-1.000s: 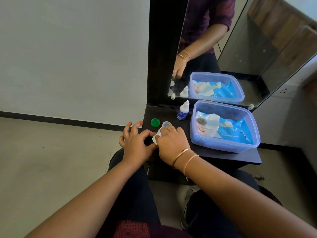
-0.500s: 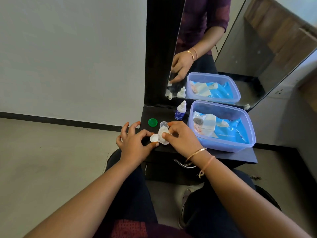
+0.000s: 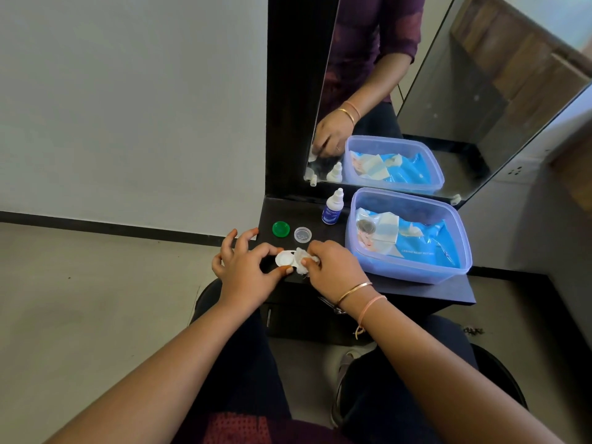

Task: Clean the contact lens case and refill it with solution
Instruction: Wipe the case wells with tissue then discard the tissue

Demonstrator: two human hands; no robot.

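Translucent blue plastic container (image 3: 413, 274) stands on the right side of the dark tabletop (image 3: 426, 293), just before the mirror (image 3: 448, 91). A blue wet-wipes pack (image 3: 426, 243) lies inside. Pale wall (image 3: 128, 91) and light floor (image 3: 80, 299) are at left.

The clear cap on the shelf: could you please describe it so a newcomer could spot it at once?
Find the black shelf under the mirror. Left of the blue tub, in front of the small bottle, lie two round caps. The clear cap is the right one, see-through, unlike the green cap.
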